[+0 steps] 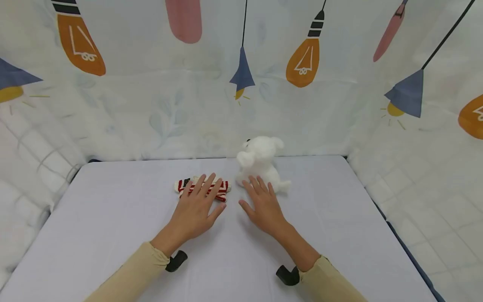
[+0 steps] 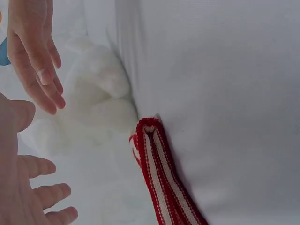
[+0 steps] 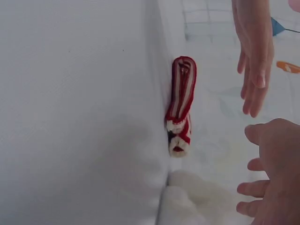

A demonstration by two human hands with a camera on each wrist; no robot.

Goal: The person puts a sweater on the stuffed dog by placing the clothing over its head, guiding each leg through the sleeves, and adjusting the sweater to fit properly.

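Observation:
A small knitted garment (image 1: 225, 187) with red and white stripes lies folded on the table, its ribbed opening facing me in the left wrist view. Over it in the head view is my left hand (image 1: 196, 212), fingers spread and straight, holding nothing. To the right sits a white plush animal (image 1: 262, 161), upright, turned partly left. My right hand (image 1: 266, 212) is in front of the toy, its fingertips overlapping the toy's lower body in the head view, fingers extended and nothing held. Both wrist views show the two hands raised above the tabletop.
A white cloth covers the table (image 1: 113, 218). Behind and at both sides hang pale curtains (image 1: 181, 105) printed with lamps and bulbs. The table's back edge runs just behind the toy. Each wrist carries a black camera mount (image 1: 288, 276).

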